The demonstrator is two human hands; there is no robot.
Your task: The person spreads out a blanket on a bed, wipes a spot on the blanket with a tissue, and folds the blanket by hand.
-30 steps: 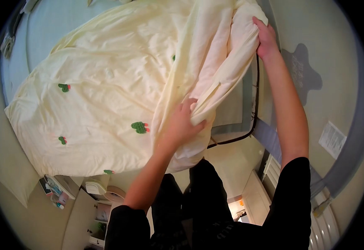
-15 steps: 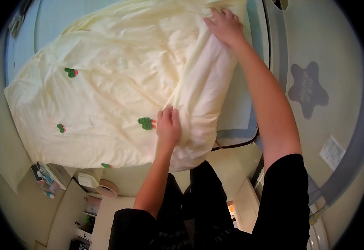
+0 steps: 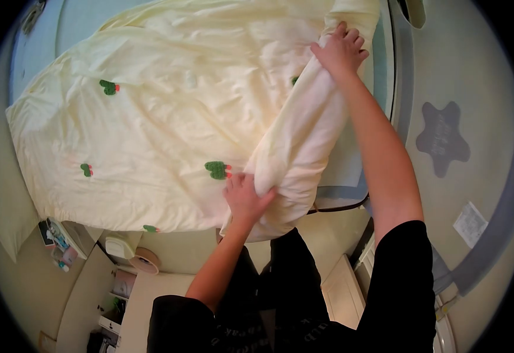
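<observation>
A cream quilt (image 3: 162, 123) with green tufted patches lies spread over a bed, its right side turned over into a thick fold (image 3: 295, 141). My right hand (image 3: 344, 52) is at the far end of this fold, fingers and thumb closed round the cloth. Nearer my body, my left hand (image 3: 247, 199) rests on the quilt where the fold begins, its thumb spread away from the fingers. Just above its fingertips is a green patch (image 3: 215, 170). Another patch (image 3: 294, 80) is partly covered by the fold.
A pale blue mattress (image 3: 351, 153) with a dark edge shows at right, beside a panel bearing a grey star (image 3: 443, 139). Lower left are a small shelf with items (image 3: 62, 241), a round pinkish object (image 3: 145, 260) and an open cabinet (image 3: 115, 306).
Both hands have moved right, the right one also slightly nearer. The folded part has shifted right, exposing another green patch. My left hand's thumb has spread from its fingers.
</observation>
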